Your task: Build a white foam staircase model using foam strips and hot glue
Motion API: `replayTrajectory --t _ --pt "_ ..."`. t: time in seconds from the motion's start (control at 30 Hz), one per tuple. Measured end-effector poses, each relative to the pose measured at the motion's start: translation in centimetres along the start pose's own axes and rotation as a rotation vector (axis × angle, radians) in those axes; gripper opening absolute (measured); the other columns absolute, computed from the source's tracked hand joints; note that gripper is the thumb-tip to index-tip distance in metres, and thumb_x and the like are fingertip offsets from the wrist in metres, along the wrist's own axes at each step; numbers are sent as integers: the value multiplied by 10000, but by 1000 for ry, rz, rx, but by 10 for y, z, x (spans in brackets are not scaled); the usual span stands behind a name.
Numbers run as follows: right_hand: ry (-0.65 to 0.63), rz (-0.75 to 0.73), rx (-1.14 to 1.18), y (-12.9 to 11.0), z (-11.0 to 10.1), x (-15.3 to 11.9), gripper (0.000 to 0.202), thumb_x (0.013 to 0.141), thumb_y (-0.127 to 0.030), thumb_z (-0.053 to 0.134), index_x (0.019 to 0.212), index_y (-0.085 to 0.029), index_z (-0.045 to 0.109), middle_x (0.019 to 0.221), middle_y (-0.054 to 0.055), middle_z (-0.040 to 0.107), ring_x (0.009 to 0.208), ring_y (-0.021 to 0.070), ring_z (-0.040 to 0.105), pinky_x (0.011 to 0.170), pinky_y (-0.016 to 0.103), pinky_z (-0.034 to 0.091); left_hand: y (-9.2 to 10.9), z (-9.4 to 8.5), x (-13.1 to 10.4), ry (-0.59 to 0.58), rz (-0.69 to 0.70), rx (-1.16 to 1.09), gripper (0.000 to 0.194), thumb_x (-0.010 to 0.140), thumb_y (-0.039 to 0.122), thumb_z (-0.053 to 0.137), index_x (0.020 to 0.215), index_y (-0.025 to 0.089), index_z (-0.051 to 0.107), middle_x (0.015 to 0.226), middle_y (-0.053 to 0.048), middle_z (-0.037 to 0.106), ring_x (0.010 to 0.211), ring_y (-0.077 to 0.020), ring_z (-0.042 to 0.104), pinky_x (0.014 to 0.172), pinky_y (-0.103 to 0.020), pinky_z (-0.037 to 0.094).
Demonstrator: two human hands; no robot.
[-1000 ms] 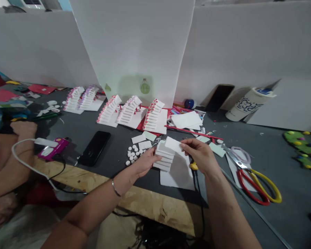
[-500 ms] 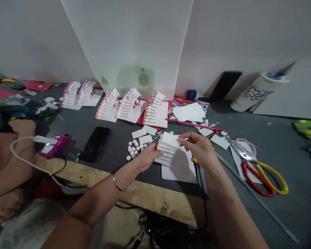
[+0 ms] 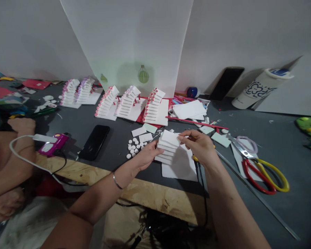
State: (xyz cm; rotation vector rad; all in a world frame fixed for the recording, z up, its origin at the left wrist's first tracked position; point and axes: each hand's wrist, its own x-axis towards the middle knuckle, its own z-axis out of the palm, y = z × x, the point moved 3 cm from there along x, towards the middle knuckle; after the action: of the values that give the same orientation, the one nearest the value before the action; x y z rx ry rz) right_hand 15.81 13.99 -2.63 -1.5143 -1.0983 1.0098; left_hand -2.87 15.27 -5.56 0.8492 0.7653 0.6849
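Observation:
My left hand (image 3: 149, 154) grips the left edge of a small stepped stack of white foam strips (image 3: 166, 157), thumb over its front. My right hand (image 3: 199, 144) pinches the right corner of the top white foam piece (image 3: 169, 137). Beneath them lies a white foam sheet (image 3: 180, 170), partly covered by the stack and its shadow. Several round white discs (image 3: 133, 149) are heaped just left of the stack. Small pale rectangles (image 3: 145, 137) lie behind the discs.
Stepped white models with red and purple dots (image 3: 107, 103) stand along the back. A black phone (image 3: 94, 142) and pink box (image 3: 53, 144) lie left, near another person's arm (image 3: 14, 155). Scissors (image 3: 264, 174), a metal ruler (image 3: 259, 197) and a tumbler (image 3: 259, 90) are right.
Both hands stay on the foam stack with almost the same grip. The view has shifted very slightly; nothing else has visibly moved.

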Motion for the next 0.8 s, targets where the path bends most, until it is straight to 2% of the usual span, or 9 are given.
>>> replayTrajectory --t 0.37,0.53,0.6,0.7,0.8 --pt "5 29 8 1 -1 0 350 625 -507 766 761 -196 680 593 9 625 482 97 433 428 235 320 0 0 -2 19 -22 -8 388 658 133 721 1042 150 668 1016 -70 716 999 -215 617 896 -312 417" --pt "19 22 36 -5 -10 0 361 636 -514 762 769 -191 673 598 3 628 482 87 424 438 228 321 1 1 0 28 -44 -98 355 688 126 682 1042 143 665 963 -81 733 935 -216 656 839 -316 472" --pt "-47 -10 31 -10 -15 -1 366 636 -516 767 754 -187 662 615 5 632 496 87 440 449 227 330 4 0 1 60 -45 -147 333 693 112 658 1025 144 665 946 -80 736 895 -209 670 797 -306 494" --pt "-288 -15 -40 -15 -19 -7 364 650 -507 772 739 -175 653 630 8 631 526 94 480 464 225 343 12 -4 2 119 -11 -214 315 710 94 628 1018 146 665 974 -80 736 896 -198 678 780 -287 510" --pt "-479 59 -94 -12 -20 -12 344 699 -500 743 748 -175 638 573 -16 593 490 82 458 445 216 321 18 -7 1 155 33 -267 307 735 89 604 1031 145 665 1007 -85 733 919 -202 679 820 -309 517"
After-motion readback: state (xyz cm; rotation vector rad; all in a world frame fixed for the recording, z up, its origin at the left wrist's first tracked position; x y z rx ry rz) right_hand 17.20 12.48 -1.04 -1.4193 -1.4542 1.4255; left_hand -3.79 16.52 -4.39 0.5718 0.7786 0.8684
